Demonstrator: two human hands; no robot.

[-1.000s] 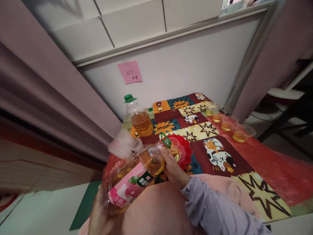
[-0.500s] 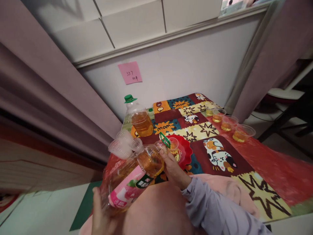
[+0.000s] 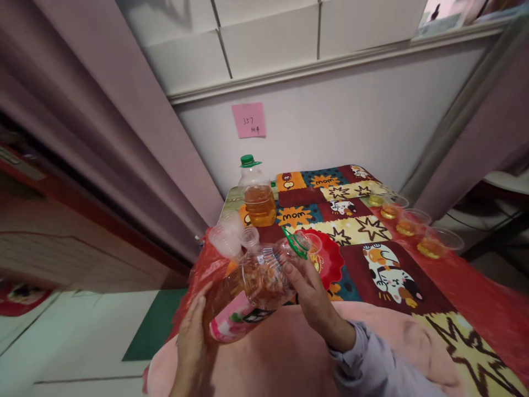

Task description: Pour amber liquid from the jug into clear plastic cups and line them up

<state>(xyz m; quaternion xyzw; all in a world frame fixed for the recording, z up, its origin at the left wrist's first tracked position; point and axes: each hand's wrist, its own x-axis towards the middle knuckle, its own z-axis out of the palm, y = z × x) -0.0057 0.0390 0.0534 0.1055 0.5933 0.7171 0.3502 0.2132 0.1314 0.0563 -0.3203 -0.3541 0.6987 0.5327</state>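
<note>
A large clear plastic drink bottle with a pink label lies tilted between my hands, its open neck pointing right and an amber drink inside. My left hand is pressed around the base end. Near the neck, my right hand grips the bottle with its fingers at the shoulder. A green ring hangs round the neck. The mouth is at a small clear plastic cup on a scalloped red plate. Bubbles fill the liquid near the shoulder.
A second bottle with a green cap stands at the back left. Stacked clear cups are beside the held bottle. Several cups of drink, one a near cup, line the right side. A patterned cloth covers the table.
My view has swung left, so the scene sits farther right. The bottle's mouth stays by the cup, and the liquid in its shoulder has turned bubbly. Both hands still hold it.
</note>
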